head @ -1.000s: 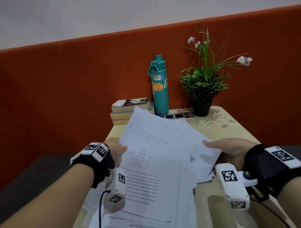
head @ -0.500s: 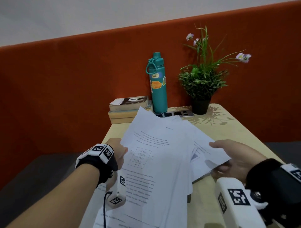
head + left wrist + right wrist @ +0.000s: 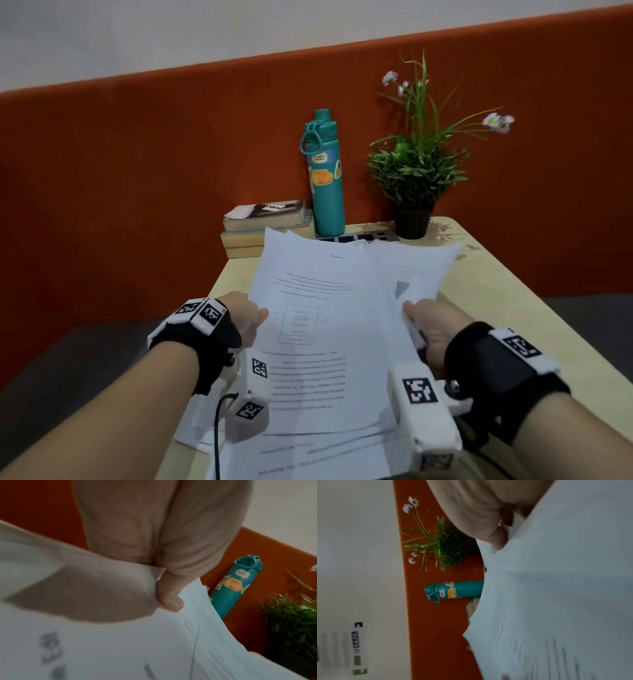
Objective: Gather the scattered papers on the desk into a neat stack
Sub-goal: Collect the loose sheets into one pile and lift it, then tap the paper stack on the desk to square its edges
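Papers (image 3: 318, 329): a loose, uneven sheaf of printed sheets, held between both hands above the near half of the desk (image 3: 507, 308), corners fanned out at the far end; more sheets lie under it at the near edge. Left hand (image 3: 245, 317) pinches the sheaf's left edge, thumb on top. Right hand (image 3: 433, 325) grips the right edge, thumb on top and fingers hidden beneath. Desk is pale wood. At its far edge: two stacked books (image 3: 267, 222), an upright teal bottle (image 3: 325, 178) with stickers, a potted plant (image 3: 416, 178) with small pale flowers, and a flat dark-keyed object between bottle and pot, too small to identify. Behind stands an orange partition (image 3: 137, 171), with white wall above. Left wrist view adds the thumb pressed onto the top sheet, blurred print close up. Right wrist view alone shows a blurred poster or label on the white wall.
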Demonstrator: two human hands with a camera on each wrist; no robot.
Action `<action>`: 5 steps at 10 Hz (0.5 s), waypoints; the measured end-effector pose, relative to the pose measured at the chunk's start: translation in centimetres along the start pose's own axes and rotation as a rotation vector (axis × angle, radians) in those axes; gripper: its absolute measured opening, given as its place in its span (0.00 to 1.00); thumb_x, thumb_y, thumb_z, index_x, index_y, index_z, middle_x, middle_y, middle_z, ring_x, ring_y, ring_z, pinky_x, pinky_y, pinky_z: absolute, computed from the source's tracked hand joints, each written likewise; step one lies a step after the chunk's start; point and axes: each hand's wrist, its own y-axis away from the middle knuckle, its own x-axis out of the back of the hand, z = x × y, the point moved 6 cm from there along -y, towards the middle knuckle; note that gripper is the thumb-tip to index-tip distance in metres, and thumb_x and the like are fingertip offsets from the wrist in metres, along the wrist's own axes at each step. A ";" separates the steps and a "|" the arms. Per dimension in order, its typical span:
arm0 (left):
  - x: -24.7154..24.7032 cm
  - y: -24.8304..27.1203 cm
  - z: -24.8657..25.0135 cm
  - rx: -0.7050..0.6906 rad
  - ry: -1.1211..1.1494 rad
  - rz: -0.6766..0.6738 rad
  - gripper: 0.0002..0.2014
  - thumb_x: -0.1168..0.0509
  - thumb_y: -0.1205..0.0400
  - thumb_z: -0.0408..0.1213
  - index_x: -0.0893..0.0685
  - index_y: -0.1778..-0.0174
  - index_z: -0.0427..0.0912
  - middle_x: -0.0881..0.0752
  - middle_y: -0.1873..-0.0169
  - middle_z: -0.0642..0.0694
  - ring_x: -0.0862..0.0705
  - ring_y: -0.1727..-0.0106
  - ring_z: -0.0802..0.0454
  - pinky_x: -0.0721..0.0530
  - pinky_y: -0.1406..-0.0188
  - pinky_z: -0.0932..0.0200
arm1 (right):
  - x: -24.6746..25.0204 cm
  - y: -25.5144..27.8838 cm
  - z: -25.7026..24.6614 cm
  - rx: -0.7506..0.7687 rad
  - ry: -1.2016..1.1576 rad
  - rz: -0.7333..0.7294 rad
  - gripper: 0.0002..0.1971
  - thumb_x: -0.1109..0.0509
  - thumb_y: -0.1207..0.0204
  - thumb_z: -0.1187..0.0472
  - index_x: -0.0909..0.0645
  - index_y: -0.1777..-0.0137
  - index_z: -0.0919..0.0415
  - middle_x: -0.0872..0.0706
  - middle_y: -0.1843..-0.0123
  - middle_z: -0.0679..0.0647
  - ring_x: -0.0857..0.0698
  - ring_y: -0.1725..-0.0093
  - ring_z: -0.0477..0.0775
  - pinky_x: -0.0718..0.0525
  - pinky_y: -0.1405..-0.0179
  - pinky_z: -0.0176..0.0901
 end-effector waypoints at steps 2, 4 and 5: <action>1.7 -0.8 -0.1 0.052 0.385 0.218 0.17 0.40 0.16 0.39 0.31 0.71 0.46 0.29 0.72 0.51 0.32 0.73 0.60 0.34 0.73 0.71 | 3.7 -1.8 -3.1 0.058 0.212 0.173 0.14 0.41 0.16 0.60 0.27 0.65 0.57 0.20 0.47 0.63 0.21 0.46 0.60 0.19 0.40 0.51; -0.4 -0.7 2.7 -0.035 0.240 0.041 0.22 0.41 0.18 0.38 0.26 0.28 0.33 0.19 0.33 0.36 0.19 0.35 0.39 0.25 0.59 0.61 | 1.9 -1.9 -3.4 0.078 0.223 0.005 0.26 0.44 0.15 0.45 0.27 0.26 0.64 0.19 0.29 0.61 0.22 0.30 0.65 0.26 0.27 0.59; -0.9 -0.9 3.7 -0.117 0.247 -0.014 0.24 0.45 0.18 0.47 0.26 0.27 0.41 0.21 0.29 0.40 0.22 0.31 0.37 0.21 0.35 0.52 | 1.5 -1.7 -2.2 -0.003 0.190 -0.086 0.30 0.32 0.21 0.47 0.30 0.23 0.62 0.29 0.24 0.51 0.21 0.30 0.58 0.20 0.38 0.48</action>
